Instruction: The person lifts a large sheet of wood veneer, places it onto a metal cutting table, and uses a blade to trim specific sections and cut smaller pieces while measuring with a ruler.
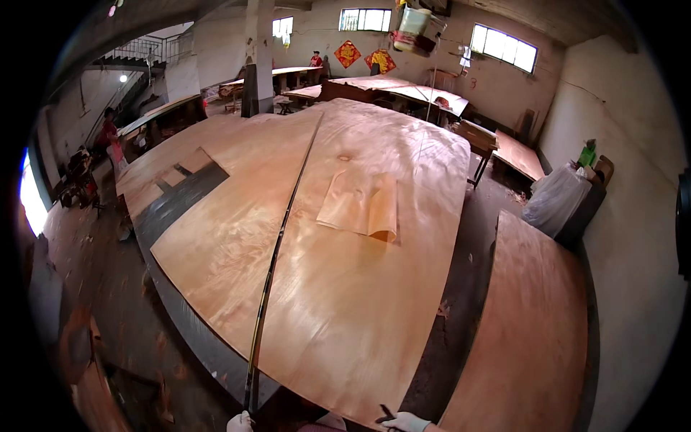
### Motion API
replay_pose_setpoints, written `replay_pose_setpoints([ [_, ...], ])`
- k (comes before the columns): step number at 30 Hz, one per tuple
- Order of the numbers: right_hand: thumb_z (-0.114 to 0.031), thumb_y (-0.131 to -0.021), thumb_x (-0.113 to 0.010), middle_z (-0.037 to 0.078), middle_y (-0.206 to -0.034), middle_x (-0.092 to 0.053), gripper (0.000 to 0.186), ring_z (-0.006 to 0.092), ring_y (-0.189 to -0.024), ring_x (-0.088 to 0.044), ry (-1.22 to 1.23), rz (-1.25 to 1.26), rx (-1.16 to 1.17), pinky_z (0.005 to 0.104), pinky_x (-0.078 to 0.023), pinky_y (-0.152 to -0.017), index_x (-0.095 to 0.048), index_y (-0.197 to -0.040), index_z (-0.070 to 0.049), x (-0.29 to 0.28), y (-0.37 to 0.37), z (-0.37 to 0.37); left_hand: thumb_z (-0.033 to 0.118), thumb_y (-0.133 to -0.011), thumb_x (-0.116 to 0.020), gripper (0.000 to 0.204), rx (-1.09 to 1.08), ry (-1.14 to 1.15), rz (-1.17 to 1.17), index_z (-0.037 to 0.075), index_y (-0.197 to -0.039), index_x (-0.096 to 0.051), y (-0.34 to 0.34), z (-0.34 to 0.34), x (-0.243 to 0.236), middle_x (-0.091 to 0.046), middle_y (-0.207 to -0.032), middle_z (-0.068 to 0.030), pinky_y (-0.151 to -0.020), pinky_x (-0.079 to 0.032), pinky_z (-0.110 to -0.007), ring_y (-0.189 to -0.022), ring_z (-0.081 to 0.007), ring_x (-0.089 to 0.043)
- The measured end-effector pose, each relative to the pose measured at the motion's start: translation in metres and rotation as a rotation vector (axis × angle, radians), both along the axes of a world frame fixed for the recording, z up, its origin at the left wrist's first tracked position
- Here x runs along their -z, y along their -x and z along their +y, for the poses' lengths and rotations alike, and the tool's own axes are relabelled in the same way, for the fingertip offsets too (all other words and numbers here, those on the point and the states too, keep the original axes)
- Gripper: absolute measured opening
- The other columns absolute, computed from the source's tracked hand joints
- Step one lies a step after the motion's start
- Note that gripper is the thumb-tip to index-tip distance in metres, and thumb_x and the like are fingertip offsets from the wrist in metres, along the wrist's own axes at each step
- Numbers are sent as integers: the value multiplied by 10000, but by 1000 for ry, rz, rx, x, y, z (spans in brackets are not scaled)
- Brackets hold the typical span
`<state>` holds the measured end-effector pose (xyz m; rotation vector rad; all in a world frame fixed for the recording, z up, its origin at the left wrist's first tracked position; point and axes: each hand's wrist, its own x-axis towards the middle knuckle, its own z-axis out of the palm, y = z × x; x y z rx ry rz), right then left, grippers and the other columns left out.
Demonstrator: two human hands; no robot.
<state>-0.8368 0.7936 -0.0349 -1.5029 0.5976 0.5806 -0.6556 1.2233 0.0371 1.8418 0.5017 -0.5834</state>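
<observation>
A long thin black rod point(278, 241) with lighter glints along it lies lengthwise over a broad layer of pale wood veneer sheets point(345, 302). At the bottom edge, my left hand point(240, 422) in a white glove is closed at the rod's near end. My right hand point(407, 422), also gloved in white, is closed on a small dark tool point(386, 413) beside the near right edge of the veneer; its exact kind is too small to make out. A loose, folded veneer piece point(360, 204) rests on the sheets ahead. Both hands are partly cut off by the picture's edge.
A dark table surface point(188, 198) shows at left, with small veneer offcuts near it. Another veneer stack point(529, 324) stands at right by the wall. A plastic-wrapped bundle point(556, 200) is behind it. Farther back are more tables, a pillar point(259, 57) and a person point(113, 140) at left.
</observation>
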Motion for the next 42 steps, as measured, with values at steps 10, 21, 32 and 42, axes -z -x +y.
replay_pose_setpoints([
  [10,-306,-877,-667,85,-726,-667,281,186,-625,-630,109,-93,-531,315,-494,-568,-719,-1032,-77,96,56,76,432,-962,-511,433,302,-659,-197,37,-907,-680,117,102,-7,-675,-875,-199,-733,-494,-458,-812,-381,-629],
  [21,-158,-969,-525,55,-783,-684,248,111,-499,-567,126,26,543,258,-410,-421,-629,-1184,-92,8,-109,-12,184,-839,-663,239,-304,-758,-769,-27,-948,-637,2,75,11,-626,-935,-209,-838,-469,-435,-889,-366,-596],
  [32,-265,-937,-632,52,-910,-640,458,129,-486,-568,275,-211,851,269,-348,-363,-482,-1308,-42,-7,-235,-53,302,-953,-635,538,-391,487,-236,-27,-1348,-475,33,28,93,-605,-1255,-94,-991,-438,-330,-1138,-209,-560],
  [42,-449,-867,-709,67,-870,-623,769,127,-487,-536,253,-250,711,255,-342,-365,-350,-1432,-69,-21,-377,-203,366,-949,-625,271,-422,-124,-86,122,-837,-590,60,18,80,-464,-624,9,-491,-387,-320,-551,-113,-437],
])
